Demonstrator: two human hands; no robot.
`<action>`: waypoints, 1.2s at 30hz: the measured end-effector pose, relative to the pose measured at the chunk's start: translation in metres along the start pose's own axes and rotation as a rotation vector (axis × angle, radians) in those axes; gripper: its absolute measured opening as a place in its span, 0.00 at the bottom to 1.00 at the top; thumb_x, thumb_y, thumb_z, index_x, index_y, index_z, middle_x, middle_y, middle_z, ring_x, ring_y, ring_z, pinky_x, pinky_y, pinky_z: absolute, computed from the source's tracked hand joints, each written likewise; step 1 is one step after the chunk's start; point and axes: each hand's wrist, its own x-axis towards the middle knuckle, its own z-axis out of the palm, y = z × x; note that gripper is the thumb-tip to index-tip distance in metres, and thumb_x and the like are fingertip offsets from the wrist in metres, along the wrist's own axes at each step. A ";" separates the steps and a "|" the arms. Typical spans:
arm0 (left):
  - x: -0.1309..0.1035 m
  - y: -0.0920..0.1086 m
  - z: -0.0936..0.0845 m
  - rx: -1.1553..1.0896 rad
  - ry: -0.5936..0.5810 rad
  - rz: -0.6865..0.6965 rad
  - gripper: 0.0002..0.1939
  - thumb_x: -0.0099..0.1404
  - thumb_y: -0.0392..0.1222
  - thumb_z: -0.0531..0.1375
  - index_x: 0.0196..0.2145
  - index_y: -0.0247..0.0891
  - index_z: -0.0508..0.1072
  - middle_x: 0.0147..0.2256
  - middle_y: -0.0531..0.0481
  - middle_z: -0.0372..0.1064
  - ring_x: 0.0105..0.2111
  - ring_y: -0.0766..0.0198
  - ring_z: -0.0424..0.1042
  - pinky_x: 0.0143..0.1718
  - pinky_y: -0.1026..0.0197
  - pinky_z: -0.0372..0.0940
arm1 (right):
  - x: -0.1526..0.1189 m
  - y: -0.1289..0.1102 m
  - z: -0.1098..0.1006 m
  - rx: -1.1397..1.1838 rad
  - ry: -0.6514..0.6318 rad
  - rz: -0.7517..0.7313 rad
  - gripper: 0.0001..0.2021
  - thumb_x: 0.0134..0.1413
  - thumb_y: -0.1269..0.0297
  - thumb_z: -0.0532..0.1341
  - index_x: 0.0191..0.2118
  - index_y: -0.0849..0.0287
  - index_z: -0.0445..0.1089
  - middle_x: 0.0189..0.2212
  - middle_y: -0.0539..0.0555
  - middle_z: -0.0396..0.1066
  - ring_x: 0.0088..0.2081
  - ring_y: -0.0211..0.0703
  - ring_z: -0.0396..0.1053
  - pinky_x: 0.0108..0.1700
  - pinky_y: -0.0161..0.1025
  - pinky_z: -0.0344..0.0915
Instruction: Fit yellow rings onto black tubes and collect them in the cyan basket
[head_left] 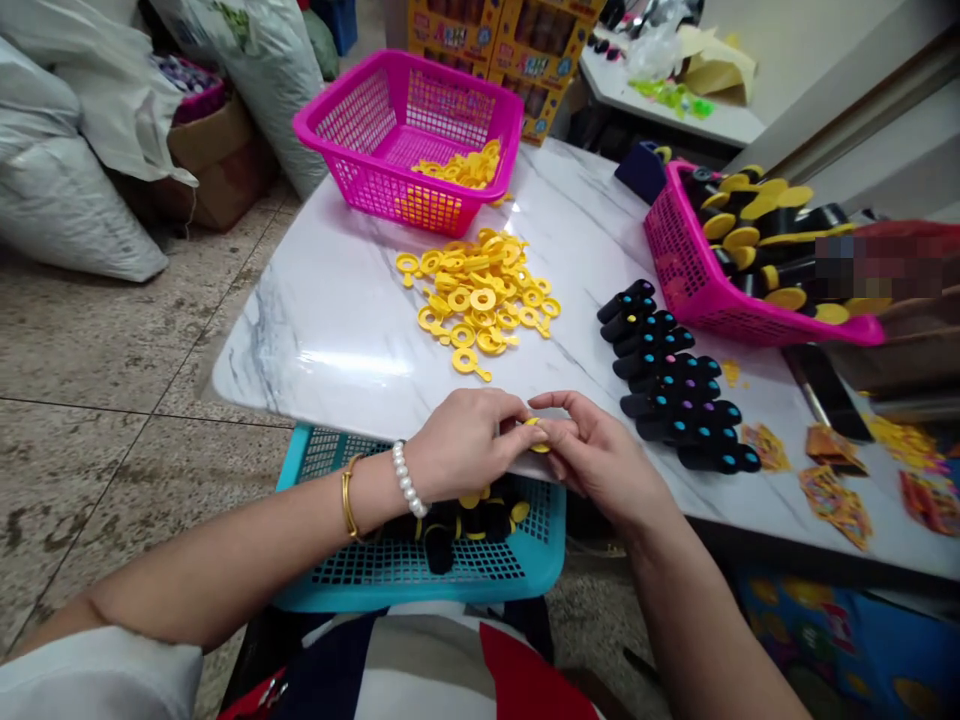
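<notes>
Lower centre of frame: both hands met at the near edge of the white marble table (330, 300). Left hand (465, 440), wearing a pearl bracelet and a gold bangle at the wrist, was closed with fingertips pinched on a small yellow part (537, 428). Right hand (596, 450) pinched the same part from the other side, thumb and forefinger touching it. Most of the part was hidden by the fingers; its shape could not be made out.

Directly below the hands, at lap level, sat a blue basket (360, 575) holding black pieces with yellow rings, partly covered by the left wrist.

Centre of frame, on the table: a loose heap of yellow rings (484, 295), each with a short tab. Behind it, upper centre, a pink basket (409, 135) with more of the yellow rings in its far right corner.

Right of centre: a row of black tubes (675, 385) with blue dots, lying side by side, near the right hand but apart from it. Upper right: a second pink basket (679, 265) filled with black-and-yellow assembled pieces. Far right edge: small printed orange packets (832, 500) scattered on the table.

Upper left: white sacks (67, 200) on the tiled floor.
</notes>
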 end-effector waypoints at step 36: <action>-0.030 0.000 0.023 0.265 0.159 0.325 0.12 0.61 0.41 0.58 0.43 0.37 0.69 0.39 0.45 0.67 0.35 0.59 0.68 0.37 0.56 0.67 | -0.026 -0.007 -0.006 -0.069 -0.165 -0.086 0.15 0.54 0.56 0.62 0.44 0.59 0.68 0.32 0.51 0.70 0.31 0.38 0.68 0.31 0.33 0.64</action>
